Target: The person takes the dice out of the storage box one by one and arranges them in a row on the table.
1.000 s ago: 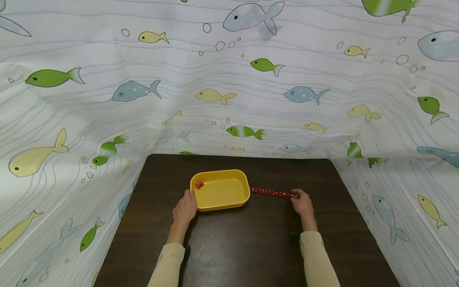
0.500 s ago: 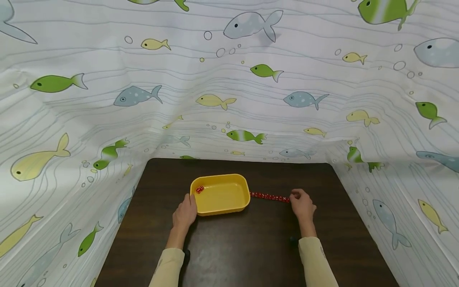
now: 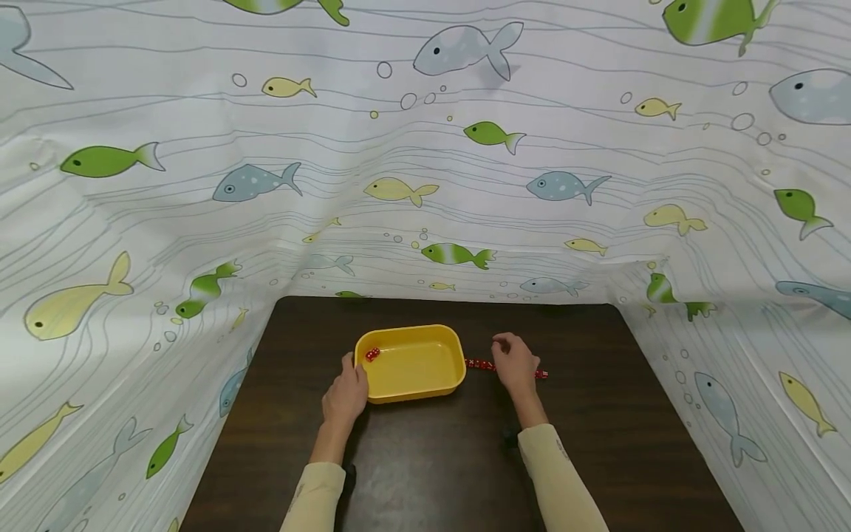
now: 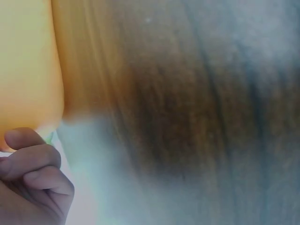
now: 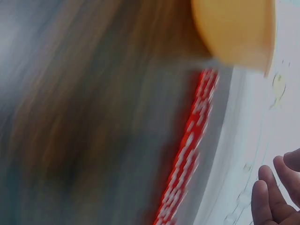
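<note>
A shallow yellow tray (image 3: 412, 369) stands on the dark table, with a few red dice (image 3: 372, 355) in its left end. My left hand (image 3: 345, 391) grips the tray's left rim; in the left wrist view its fingers (image 4: 35, 161) are curled at the tray's corner. To the right of the tray runs a row of red dice with white pips (image 3: 480, 364), touching end to end in the right wrist view. My right hand (image 3: 516, 363) is over this row, hiding its middle. Its fingers (image 5: 267, 192) are loosely bent, and no die shows between them.
The dark wooden table (image 3: 432, 458) has a white fish-patterned cloth (image 3: 425, 148) hanging behind it and along both sides. The row's right end, a red die (image 3: 544, 374), shows past my right hand.
My right hand has moved left from the row's right end to over its middle, nearer the tray. The left hand and the tray stay in place; the head view has tilted slightly.
</note>
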